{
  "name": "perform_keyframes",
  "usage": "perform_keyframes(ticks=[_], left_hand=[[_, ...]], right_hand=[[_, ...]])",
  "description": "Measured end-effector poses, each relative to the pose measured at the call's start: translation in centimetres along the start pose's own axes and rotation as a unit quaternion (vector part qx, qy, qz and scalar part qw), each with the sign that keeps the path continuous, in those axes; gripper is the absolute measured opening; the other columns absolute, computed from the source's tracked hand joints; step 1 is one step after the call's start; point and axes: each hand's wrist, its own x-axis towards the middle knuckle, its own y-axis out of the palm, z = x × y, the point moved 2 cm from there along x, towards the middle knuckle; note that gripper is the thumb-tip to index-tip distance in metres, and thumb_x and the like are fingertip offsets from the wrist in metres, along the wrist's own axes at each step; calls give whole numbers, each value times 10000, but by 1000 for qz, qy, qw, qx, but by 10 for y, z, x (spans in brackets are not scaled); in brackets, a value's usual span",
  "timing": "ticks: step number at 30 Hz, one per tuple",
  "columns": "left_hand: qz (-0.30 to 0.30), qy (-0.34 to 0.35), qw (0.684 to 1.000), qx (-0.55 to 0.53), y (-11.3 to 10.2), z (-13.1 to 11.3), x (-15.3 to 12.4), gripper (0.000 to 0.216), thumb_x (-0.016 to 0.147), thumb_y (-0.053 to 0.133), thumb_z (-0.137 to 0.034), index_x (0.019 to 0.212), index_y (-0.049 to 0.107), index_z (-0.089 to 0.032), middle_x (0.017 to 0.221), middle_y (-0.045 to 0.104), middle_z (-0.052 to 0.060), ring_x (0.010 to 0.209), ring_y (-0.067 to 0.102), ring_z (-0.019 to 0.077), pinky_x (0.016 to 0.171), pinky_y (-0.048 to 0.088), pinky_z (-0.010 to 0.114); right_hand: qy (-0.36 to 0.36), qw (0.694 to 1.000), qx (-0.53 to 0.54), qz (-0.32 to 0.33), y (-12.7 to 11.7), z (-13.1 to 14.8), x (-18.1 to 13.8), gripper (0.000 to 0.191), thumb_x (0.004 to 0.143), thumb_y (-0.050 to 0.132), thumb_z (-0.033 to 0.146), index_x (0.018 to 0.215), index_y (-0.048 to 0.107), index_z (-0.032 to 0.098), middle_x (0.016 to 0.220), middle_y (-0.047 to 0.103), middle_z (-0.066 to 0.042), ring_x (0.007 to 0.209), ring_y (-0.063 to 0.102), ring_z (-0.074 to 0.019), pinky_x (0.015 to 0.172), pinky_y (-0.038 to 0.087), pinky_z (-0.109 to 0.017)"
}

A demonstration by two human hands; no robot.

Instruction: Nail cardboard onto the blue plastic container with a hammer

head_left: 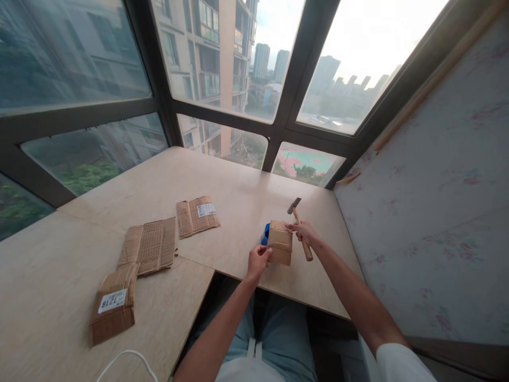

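Note:
My left hand [257,260] is closed on the lower left edge of a small piece of folded cardboard [280,243], held upright above the wooden tabletop [238,201]. My right hand [304,231] pinches the upper right corner of the same cardboard. A small hammer [299,223] with a wooden handle lies on the table just behind my right hand; whether the hand touches it is unclear. A blue object [265,234] peeks out behind the cardboard's left side.
Three flattened cardboard pieces lie to the left: one with a white label [198,215], a ribbed one [149,245], and one marked 1218 [113,304]. A white cable [123,361] curls at the near edge. Windows surround the table; a wall panel [429,212] stands right.

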Motion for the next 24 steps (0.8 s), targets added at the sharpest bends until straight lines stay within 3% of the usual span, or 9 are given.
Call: perform_keyframes(ticks=[5, 11, 17, 24], left_hand=[[-4, 37, 999, -29, -1, -13, -3, 407, 661, 760, -474, 846, 657, -127, 797, 669, 60, 683, 614, 147, 444, 451, 184], [-8, -1, 1000, -29, -3, -19, 0, 407, 649, 781, -459, 843, 664, -121, 830, 676, 75, 643, 617, 135, 438, 472, 187], [-2, -23, 1000, -1, -6, -16, 4, 419, 648, 785, -485, 833, 677, -125, 825, 681, 87, 697, 625, 153, 498, 502, 205], [3, 7, 1000, 19, -2, -17, 12, 409, 656, 759, -503, 806, 670, -134, 797, 672, 73, 672, 592, 147, 480, 448, 192]], right_hand=[[-15, 1000, -14, -17, -3, 3, -2, 512, 517, 911, 329, 667, 435, 215, 412, 451, 92, 317, 302, -38, 248, 250, -160], [-28, 999, -20, -20, -4, 7, -7, 491, 536, 900, 321, 674, 442, 211, 425, 488, 75, 310, 315, -39, 236, 258, -164], [-42, 998, -17, -34, -5, 5, -18, 404, 633, 843, 329, 714, 467, 203, 581, 636, 1, 304, 334, -30, 224, 277, -167], [-66, 997, -7, -49, -15, -8, -41, 301, 731, 744, 350, 771, 486, 199, 664, 664, -8, 301, 333, -28, 218, 296, -169]])
